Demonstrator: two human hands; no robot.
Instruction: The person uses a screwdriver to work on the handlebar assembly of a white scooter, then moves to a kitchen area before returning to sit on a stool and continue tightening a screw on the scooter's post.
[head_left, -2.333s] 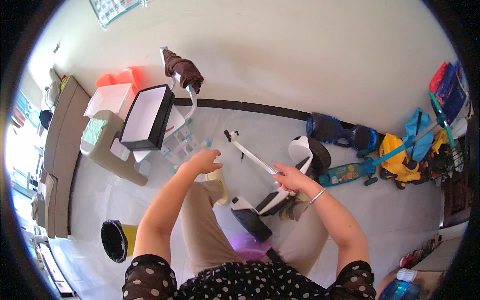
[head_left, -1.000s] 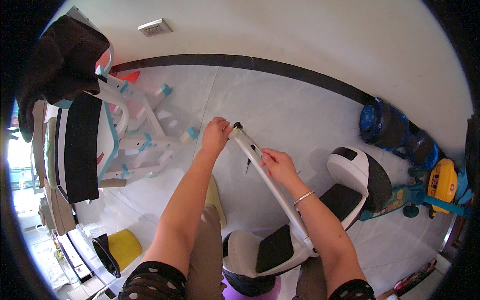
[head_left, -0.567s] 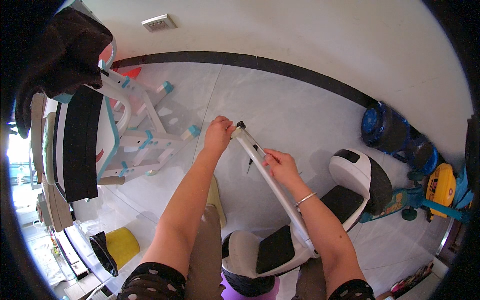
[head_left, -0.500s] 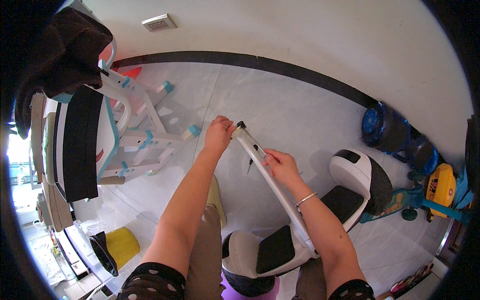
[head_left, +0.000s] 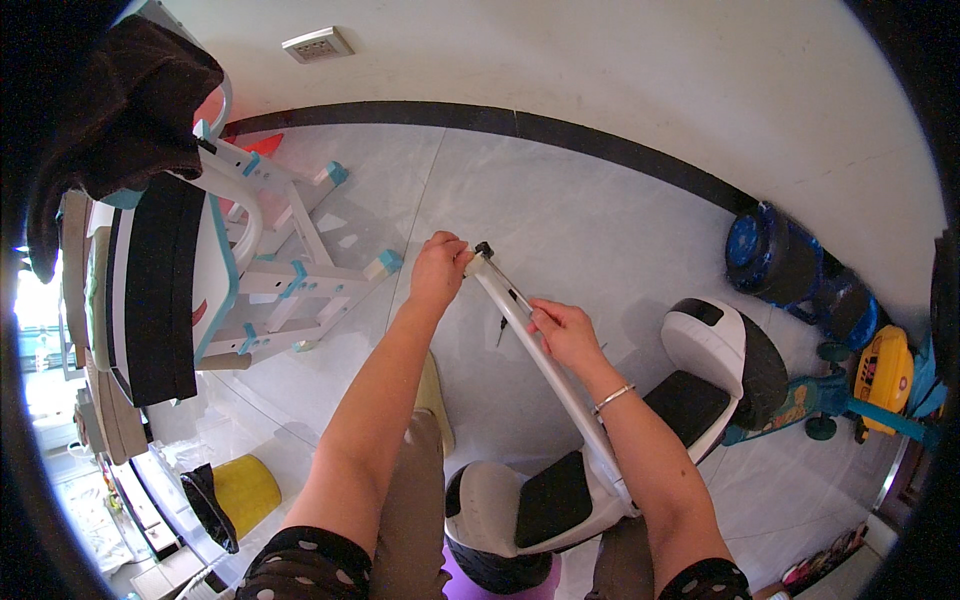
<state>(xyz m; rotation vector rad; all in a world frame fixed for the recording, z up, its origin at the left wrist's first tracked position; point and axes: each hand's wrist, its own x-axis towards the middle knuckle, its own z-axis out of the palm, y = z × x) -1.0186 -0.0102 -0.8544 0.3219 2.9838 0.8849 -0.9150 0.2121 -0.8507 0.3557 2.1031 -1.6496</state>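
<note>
A white self-balancing scooter has black foot pads (head_left: pixel 556 500) and a long white pole (head_left: pixel 540 362) that rises toward me. My left hand (head_left: pixel 437 270) is closed at the pole's top end, its fingertips pinching there beside a small black knob (head_left: pixel 484 249). Lower down the pole, my right hand (head_left: pixel 565 333) has thumb and fingers pressed together on a thin metal rod (head_left: pixel 511 289) that runs along the pole toward the knob. What kind of rod it is cannot be made out. A small dark piece with a thin tip (head_left: pixel 502 325) shows just left of the pole.
On the left stands a white and blue chair frame (head_left: pixel 290 275) with a dark cloth (head_left: pixel 130 110) over it. A yellow bin (head_left: pixel 247 494) is at lower left. Along the right wall are blue water jugs (head_left: pixel 770 260), a yellow toy (head_left: pixel 882 378) and a teal scooter (head_left: pixel 790 410).
</note>
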